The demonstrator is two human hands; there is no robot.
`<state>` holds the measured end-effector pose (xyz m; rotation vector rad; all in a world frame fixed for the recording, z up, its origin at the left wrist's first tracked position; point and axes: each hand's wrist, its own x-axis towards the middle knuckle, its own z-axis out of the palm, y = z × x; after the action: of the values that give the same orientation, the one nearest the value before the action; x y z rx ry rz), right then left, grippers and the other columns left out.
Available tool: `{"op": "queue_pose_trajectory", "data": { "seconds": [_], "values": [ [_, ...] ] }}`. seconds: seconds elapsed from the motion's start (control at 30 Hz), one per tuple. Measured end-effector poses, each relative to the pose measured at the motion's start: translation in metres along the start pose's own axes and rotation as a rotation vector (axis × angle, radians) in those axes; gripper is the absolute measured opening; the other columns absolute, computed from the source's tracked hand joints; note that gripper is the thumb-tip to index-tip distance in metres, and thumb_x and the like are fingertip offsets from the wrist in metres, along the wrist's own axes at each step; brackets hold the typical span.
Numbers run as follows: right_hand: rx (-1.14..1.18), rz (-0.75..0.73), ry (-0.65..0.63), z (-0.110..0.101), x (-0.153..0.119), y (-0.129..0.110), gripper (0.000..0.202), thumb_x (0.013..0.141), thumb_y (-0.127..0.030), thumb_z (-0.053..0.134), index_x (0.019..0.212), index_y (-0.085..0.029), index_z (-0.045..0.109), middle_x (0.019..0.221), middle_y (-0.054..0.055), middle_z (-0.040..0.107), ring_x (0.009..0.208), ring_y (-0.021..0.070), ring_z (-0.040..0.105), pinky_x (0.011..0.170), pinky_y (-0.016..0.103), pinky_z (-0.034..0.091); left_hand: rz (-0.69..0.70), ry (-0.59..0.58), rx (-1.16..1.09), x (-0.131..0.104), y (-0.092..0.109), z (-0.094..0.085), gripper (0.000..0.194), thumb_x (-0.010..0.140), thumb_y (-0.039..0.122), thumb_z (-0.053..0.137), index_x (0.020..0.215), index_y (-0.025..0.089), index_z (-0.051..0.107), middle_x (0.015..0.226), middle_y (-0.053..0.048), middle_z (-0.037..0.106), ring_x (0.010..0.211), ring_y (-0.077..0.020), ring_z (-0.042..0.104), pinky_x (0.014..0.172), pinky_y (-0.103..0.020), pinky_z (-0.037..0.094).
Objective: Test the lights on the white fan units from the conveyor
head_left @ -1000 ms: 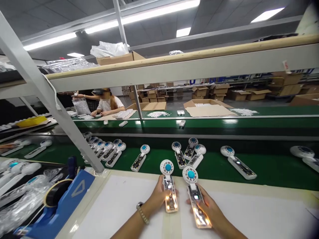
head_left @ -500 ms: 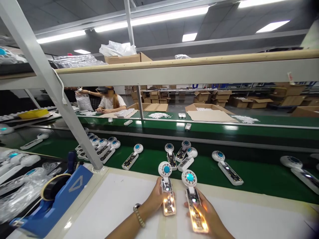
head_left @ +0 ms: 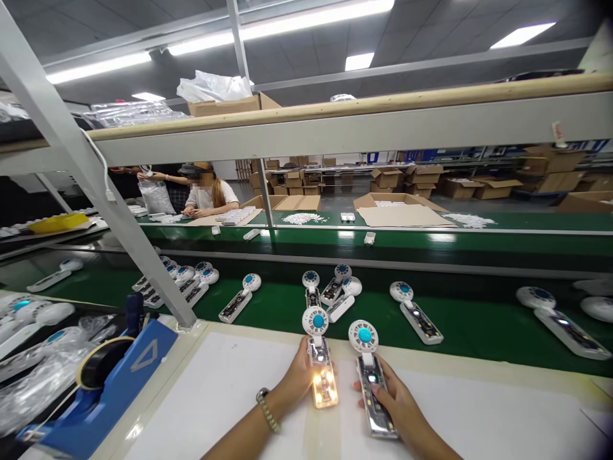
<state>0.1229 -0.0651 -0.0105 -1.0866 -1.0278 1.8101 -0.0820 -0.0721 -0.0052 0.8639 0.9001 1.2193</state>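
My left hand (head_left: 297,374) is closed around the body of a handheld fan (head_left: 325,388), whose round white head has a blue centre. Amber lights glow in its clear lower body. A second fan of the same kind (head_left: 364,335) is gripped in my right hand (head_left: 401,399), with the thumb pressed on the front of its body. Only a small light shows near the top of that body. Both fans are held heads up, side by side and apart, above the white work surface (head_left: 225,396).
More fans (head_left: 421,322) lie on the green conveyor belt (head_left: 282,306) just beyond the table. A blue tape dispenser (head_left: 115,390) stands at left, beside bagged fans (head_left: 43,370). A slanted metal post (head_left: 119,211) rises there. Across the belt, a person (head_left: 211,191) sits near cardboard boxes (head_left: 402,214).
The amber lights of the fan in my right hand have gone out; those in the left one stay lit. Fans on the near belt have shifted left. Both hands keep their hold.
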Motion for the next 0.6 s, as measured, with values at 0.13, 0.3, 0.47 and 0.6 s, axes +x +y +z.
{"op": "queue_pose_trajectory", "data": {
  "seconds": [0.13, 0.3, 0.47, 0.6],
  "values": [
    [0.012, 0.011, 0.001, -0.001, 0.002, 0.003, 0.101, 0.059, -0.058, 0.065, 0.137, -0.017, 0.016, 0.087, 0.01, 0.069, 0.066, 0.0232, 0.064, 0.06, 0.033, 0.045, -0.022, 0.036, -0.002, 0.0, 0.001, 0.001, 0.052, 0.068, 0.025, 0.072, 0.109, 0.022, 0.041, 0.089, -0.005, 0.055, 0.082, -0.0216, 0.059, 0.078, -0.042, 0.046],
    [0.031, -0.017, -0.015, -0.003, 0.007, 0.009, 0.099, 0.06, -0.057, 0.065, 0.137, -0.019, 0.016, 0.085, 0.009, 0.069, 0.064, 0.0232, 0.064, 0.062, 0.037, 0.046, -0.024, 0.002, 0.008, -0.001, 0.002, -0.001, 0.05, 0.07, 0.024, 0.07, 0.11, 0.021, 0.04, 0.09, -0.006, 0.055, 0.083, -0.0225, 0.059, 0.078, -0.042, 0.046],
    [0.038, -0.029, -0.043, -0.004, 0.008, 0.011, 0.097, 0.063, -0.055, 0.065, 0.137, -0.016, 0.015, 0.088, 0.011, 0.069, 0.066, 0.0233, 0.065, 0.066, 0.039, 0.047, -0.012, -0.001, -0.043, -0.001, 0.004, 0.0, 0.052, 0.067, 0.021, 0.072, 0.109, 0.022, 0.04, 0.095, -0.005, 0.055, 0.084, -0.0209, 0.059, 0.078, -0.042, 0.047],
    [0.039, -0.034, -0.046, -0.005, 0.007, 0.01, 0.097, 0.064, -0.053, 0.065, 0.138, -0.017, 0.015, 0.09, 0.011, 0.068, 0.067, 0.0234, 0.065, 0.069, 0.04, 0.047, -0.008, -0.004, -0.05, 0.0, 0.005, 0.002, 0.051, 0.067, 0.018, 0.071, 0.108, 0.023, 0.041, 0.094, -0.004, 0.054, 0.084, -0.0193, 0.058, 0.08, -0.041, 0.048]
  ]
}}
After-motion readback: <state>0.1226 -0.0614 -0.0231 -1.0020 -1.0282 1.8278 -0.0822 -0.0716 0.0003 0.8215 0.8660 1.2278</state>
